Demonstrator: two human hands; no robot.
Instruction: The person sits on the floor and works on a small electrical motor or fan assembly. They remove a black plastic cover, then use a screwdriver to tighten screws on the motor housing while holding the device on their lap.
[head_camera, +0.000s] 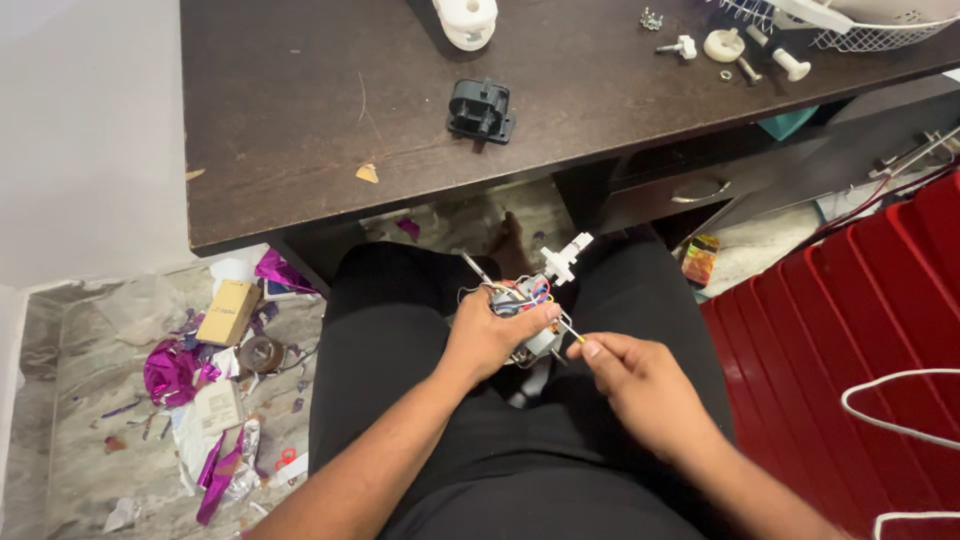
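Two hands worked over the lap | left hand (490, 335) gripped small motor (530, 310) with coloured wires, below dark table (300, 150) | right hand (640, 385) pinched thin screwdriver (572, 331) against it | advice: steady the motor, keep tool straight | screw hidden by fingers; black plastic part (481, 110) on table unclear

Home room used as makeshift repair spot. Dark wooden surface (300, 120) with drawer (690, 190) below its right end. Marble floor (80, 400) left of surface littered with purple foil scraps (170, 372) and small cardboard box (228, 312). Red plastic chair (850, 350) right of surface.
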